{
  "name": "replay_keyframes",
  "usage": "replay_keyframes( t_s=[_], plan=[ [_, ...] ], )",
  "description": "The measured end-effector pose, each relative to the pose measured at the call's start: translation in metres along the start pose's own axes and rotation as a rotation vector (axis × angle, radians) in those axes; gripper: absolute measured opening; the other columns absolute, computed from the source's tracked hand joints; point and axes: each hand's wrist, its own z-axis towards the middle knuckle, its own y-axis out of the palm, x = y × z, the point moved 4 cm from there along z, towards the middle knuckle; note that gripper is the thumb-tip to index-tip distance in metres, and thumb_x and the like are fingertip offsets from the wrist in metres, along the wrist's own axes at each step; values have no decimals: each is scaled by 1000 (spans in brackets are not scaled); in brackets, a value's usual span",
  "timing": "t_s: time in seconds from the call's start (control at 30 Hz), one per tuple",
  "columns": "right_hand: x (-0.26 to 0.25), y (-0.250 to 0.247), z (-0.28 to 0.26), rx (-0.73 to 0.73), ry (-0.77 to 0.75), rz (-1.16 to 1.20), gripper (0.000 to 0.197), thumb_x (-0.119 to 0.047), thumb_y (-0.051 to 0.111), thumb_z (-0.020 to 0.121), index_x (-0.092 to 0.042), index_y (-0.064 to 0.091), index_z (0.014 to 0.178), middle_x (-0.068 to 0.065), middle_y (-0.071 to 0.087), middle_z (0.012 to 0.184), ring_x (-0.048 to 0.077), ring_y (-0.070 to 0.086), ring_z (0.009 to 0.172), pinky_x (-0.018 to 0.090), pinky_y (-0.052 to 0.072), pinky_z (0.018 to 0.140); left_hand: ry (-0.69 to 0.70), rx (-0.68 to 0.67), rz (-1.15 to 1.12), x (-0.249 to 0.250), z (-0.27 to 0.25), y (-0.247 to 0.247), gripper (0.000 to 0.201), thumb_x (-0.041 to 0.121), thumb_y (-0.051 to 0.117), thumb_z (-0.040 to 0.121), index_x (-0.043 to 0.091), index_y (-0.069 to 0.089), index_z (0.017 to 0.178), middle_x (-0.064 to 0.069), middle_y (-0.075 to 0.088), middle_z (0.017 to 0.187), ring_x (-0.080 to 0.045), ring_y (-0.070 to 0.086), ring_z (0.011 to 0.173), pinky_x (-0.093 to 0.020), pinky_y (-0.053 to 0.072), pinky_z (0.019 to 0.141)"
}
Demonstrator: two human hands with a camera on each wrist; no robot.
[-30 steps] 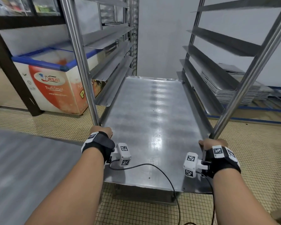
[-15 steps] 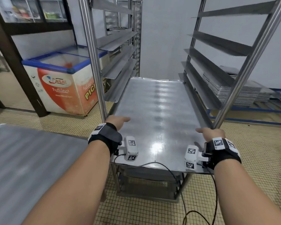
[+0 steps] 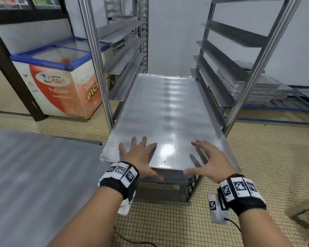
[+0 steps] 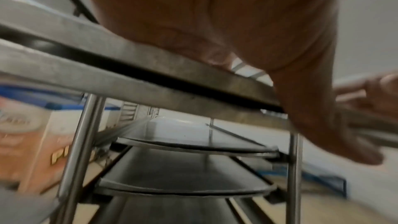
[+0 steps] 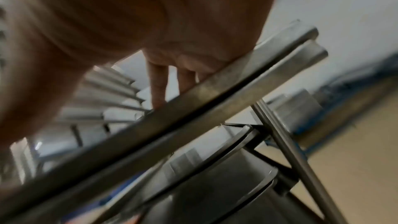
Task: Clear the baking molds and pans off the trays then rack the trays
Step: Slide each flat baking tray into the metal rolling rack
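A bare steel tray [image 3: 168, 107] lies on a pair of runners in the tall rack [image 3: 96, 59], its near end sticking out toward me. My left hand [image 3: 139, 154] lies flat on the tray's near left part, fingers spread, thumb over the front edge. My right hand [image 3: 209, 157] hovers or rests on the near right part with its fingers straight and spread. In the left wrist view the palm [image 4: 215, 23] sits over the tray's front edge [image 4: 129, 52]. The right wrist view shows straight fingers [image 5: 159, 88] above the tray's edge [image 5: 215, 94]. No molds or pans are in view.
Lower trays [image 4: 189, 135] sit on runners under this one. A chest freezer [image 3: 57, 77] stands left of the rack. A stack of trays [image 3: 253, 90] rests on a blue frame at the right. A steel table [image 3: 34, 175] is at my left.
Both hands have left the tray's near corners and now lie spread on top of its near end. The tray has slid deeper into the rack.
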Motion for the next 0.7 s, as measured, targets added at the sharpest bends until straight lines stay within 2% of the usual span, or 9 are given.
replay_keyframes(
  t_s=[0.07,0.13,0.23,0.37,0.5,0.7],
  plan=[
    [3,6,7,-25,-63,-460,115,-63,87,43,-36,41,145,-16,29,155,9,23,145,43,25,120,9,26,120,1,7,3,114,62,77,62,45,7,151,3,0,165,-34,-8,151,-75,0,110],
    [5,9,16,30,-93,-681,107,-49,85,56,-33,35,149,-12,27,158,10,20,146,43,19,122,5,66,180,1,16,6,107,42,75,68,44,6,149,2,1,164,-36,-6,150,-75,3,109],
    [8,11,31,78,-138,-792,95,-37,79,65,-29,34,149,-8,28,158,13,23,145,40,20,121,-8,92,195,0,32,5,107,32,74,66,44,6,148,2,2,163,-36,-4,150,-75,4,109],
    [8,10,61,80,-146,-861,91,-34,73,74,-24,28,152,-5,22,161,14,17,149,39,13,123,-26,89,186,-4,61,-4,107,25,71,66,44,6,148,2,1,164,-35,-4,151,-74,3,110],
    [7,5,100,87,-136,-860,87,-24,70,75,-22,28,151,-6,20,162,14,16,150,38,11,124,-41,77,203,-8,96,-15,106,23,68,66,43,6,149,2,1,164,-35,-4,151,-74,4,110],
    [9,-5,153,80,-129,-862,88,-27,71,74,-22,29,151,-6,20,162,14,17,150,39,14,123,-53,60,238,-12,145,-32,105,27,66,66,43,6,149,4,2,164,-35,-1,150,-73,7,109]
  ],
)
